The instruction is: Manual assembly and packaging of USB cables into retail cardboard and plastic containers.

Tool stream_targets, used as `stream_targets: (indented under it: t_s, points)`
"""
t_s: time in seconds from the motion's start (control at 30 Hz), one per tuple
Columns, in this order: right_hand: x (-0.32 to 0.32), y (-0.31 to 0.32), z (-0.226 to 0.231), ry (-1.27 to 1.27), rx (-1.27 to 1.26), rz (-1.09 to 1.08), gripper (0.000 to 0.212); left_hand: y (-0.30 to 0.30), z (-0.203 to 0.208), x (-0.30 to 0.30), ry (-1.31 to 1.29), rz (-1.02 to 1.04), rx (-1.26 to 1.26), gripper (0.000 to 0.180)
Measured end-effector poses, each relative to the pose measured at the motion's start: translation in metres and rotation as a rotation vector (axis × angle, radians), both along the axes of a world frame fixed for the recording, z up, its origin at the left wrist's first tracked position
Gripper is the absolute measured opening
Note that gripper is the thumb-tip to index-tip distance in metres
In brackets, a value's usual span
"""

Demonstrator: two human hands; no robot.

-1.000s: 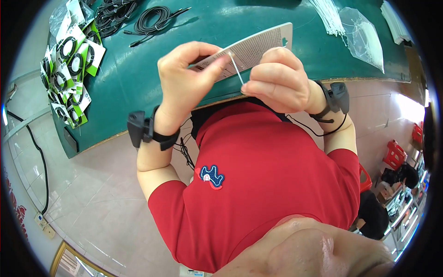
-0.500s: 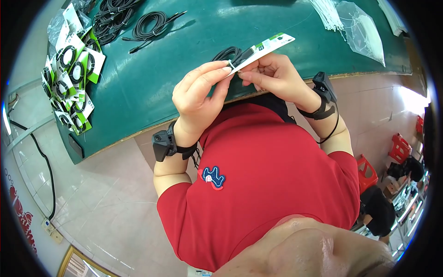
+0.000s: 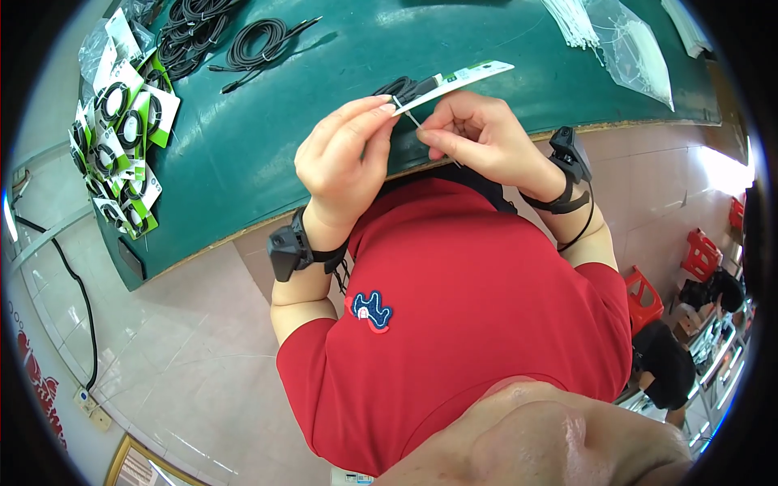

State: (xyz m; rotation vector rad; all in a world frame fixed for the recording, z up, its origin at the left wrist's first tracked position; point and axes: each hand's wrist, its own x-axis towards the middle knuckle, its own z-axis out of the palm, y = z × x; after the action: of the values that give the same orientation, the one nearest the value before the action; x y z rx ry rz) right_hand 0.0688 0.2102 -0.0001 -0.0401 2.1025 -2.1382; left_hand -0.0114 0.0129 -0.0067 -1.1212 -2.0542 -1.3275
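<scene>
My left hand [image 3: 344, 154] is closed, pinching the near end of a white and green packaging card [image 3: 468, 78] over the table's front edge. A coil of black cable [image 3: 395, 87] lies against the card's left side. Through the card's near end runs a thin white cable tie [image 3: 412, 119]. Its tail is pinched between the thumb and fingers of my right hand [image 3: 482, 134], which is apart from the card. Part of the coil is hidden behind my left fingers.
On the green table [image 3: 243, 162], a pile of carded black cables [image 3: 130, 130] lies at the left. Loose cable coils [image 3: 263, 44] are at the far left. White cable ties [image 3: 571, 23] and a clear plastic bag [image 3: 636, 61] are at the far right.
My right hand has drawn slightly away from the card, and a length of white tie now shows between the hands. My left hand and the card have shifted a little left.
</scene>
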Motion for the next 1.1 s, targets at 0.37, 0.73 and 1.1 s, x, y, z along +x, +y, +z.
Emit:
stream_targets:
  t_s: [0.37,0.73,1.1]
  points:
    - [0.003,0.012,0.007,-0.295,-0.676,0.089,0.017,0.004,0.000,0.001,0.190,-0.010,0.008,0.023]
    - [0.013,0.071,-0.004,0.473,0.699,-0.129,0.021,-0.010,-0.043,0.037,0.129,-0.252,-0.206,0.019]
    - [0.011,0.030,-0.043,0.673,0.704,0.320,0.026,-0.025,-0.049,0.046,-0.042,-0.307,-0.345,0.022]
